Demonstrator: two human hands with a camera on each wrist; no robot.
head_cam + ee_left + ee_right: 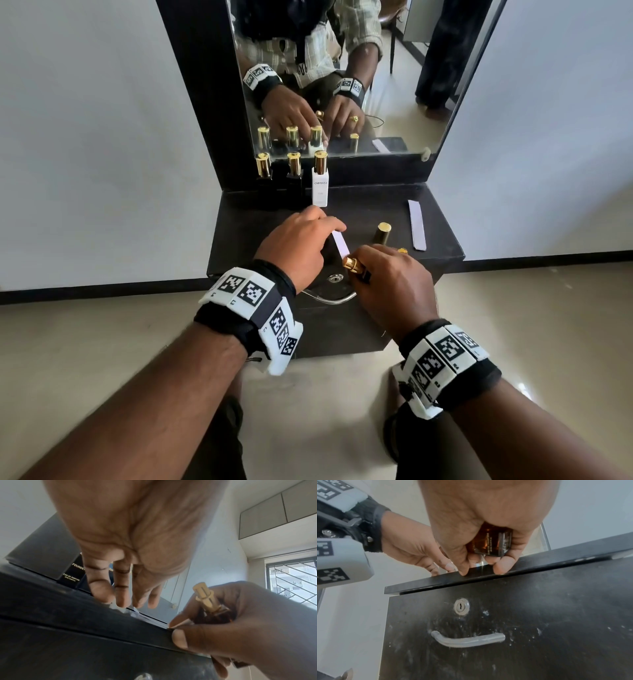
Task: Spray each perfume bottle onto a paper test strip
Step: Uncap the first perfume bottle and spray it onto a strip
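Observation:
My right hand [385,274] grips a small dark amber perfume bottle [358,269] tilted to the left. Its bare gold sprayer points at a white paper test strip [340,245] on the black dresser top [438,246]. My left hand [305,236] holds the strip's far end down with its fingertips [120,600], which are fairly straight. The wrist views show the bottle close up [215,618] [493,542]. The bottle's gold cap [383,233] stands just beyond my right hand.
Two black bottles [263,173] [294,173] and a white one [320,183], all gold-capped, line the mirror [404,85]. A stack of spare strips [417,224] lies at the right. Below the edge is a drawer with a lock [462,606] and handle [467,641].

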